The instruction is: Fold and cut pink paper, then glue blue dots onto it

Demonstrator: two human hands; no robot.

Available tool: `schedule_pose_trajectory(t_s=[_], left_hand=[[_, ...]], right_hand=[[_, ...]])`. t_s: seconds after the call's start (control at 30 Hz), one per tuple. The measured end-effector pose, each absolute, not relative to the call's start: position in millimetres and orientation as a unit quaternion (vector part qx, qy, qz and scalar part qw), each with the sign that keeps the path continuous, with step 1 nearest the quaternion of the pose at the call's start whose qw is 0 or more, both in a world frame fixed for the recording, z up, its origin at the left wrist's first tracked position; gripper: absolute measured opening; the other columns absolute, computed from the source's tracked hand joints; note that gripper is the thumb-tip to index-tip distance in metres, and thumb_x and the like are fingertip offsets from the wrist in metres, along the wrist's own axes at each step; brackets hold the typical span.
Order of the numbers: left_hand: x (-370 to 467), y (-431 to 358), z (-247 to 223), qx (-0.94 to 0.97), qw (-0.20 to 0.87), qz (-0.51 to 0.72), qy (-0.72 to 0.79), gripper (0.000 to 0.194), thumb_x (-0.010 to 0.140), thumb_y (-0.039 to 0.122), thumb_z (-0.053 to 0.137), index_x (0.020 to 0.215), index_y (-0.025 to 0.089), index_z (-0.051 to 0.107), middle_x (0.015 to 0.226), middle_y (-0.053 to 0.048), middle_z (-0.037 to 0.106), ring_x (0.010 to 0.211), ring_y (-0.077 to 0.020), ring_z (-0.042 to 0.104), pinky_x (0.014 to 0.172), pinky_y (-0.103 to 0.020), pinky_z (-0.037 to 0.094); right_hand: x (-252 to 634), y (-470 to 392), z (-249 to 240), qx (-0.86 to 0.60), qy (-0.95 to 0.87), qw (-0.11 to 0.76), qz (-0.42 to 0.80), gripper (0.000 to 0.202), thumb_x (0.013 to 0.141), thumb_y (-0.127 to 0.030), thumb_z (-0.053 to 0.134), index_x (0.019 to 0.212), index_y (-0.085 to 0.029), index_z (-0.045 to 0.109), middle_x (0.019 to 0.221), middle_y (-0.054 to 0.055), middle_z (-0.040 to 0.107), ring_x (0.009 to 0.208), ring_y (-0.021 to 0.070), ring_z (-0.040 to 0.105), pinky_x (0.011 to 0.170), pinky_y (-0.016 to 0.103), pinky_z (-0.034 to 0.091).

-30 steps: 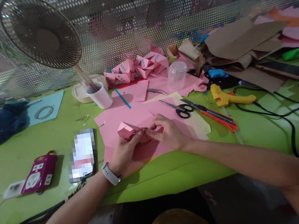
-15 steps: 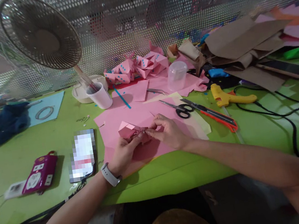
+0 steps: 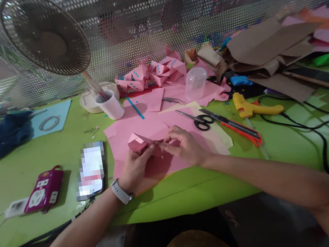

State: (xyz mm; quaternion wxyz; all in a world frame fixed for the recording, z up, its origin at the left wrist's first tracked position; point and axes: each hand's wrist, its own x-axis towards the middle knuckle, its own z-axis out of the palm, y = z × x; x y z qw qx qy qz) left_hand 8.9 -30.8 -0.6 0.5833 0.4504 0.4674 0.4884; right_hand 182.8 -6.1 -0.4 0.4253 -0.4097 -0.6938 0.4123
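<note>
Folded pink paper form (image 3: 137,142), mid-frame; likely light, crushable; grip edges; left hand (image 3: 135,167) pinches it; right hand (image 3: 185,148) pinched closed, hold unclear.

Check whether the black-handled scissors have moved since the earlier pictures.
No. Judged against the white cup, the scissors show no visible shift in any direction.
</note>
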Motion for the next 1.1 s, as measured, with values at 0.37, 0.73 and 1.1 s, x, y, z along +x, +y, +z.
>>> schedule_pose_trajectory(t_s=[0.37,0.73,1.1], left_hand=[[9,-33,5,0.419,0.617,0.503,0.436,0.03,0.076,0.034,0.077,0.101,0.018,0.075,0.113,-0.01,0.072,0.108,-0.0249,0.064,0.093,-0.035,0.05],[8,-32,6,0.419,0.635,0.491,0.425,0.021,0.081,0.036,0.073,0.078,0.016,0.076,0.094,-0.008,0.075,0.093,-0.0205,0.067,0.086,-0.031,0.052],[7,-32,2,0.41,0.645,0.505,0.401,0.024,0.083,0.035,0.071,0.1,0.02,0.076,0.111,-0.007,0.073,0.093,-0.0178,0.068,0.084,-0.03,0.054]], right_hand=[[183,-9,0,-0.372,-0.659,0.355,0.549,0.036,0.086,-0.054,0.06,0.084,-0.018,0.062,0.078,0.001,0.064,0.069,0.013,0.058,0.061,0.026,0.046],[180,-7,-4,-0.333,-0.627,0.385,0.59,0.033,0.082,-0.051,0.065,0.078,-0.018,0.069,0.073,0.001,0.068,0.067,0.0127,0.061,0.065,0.027,0.051],[181,-9,-12,-0.321,-0.658,0.388,0.561,0.029,0.085,-0.044,0.065,0.074,-0.017,0.069,0.07,0.001,0.065,0.067,0.0134,0.059,0.062,0.026,0.045]])
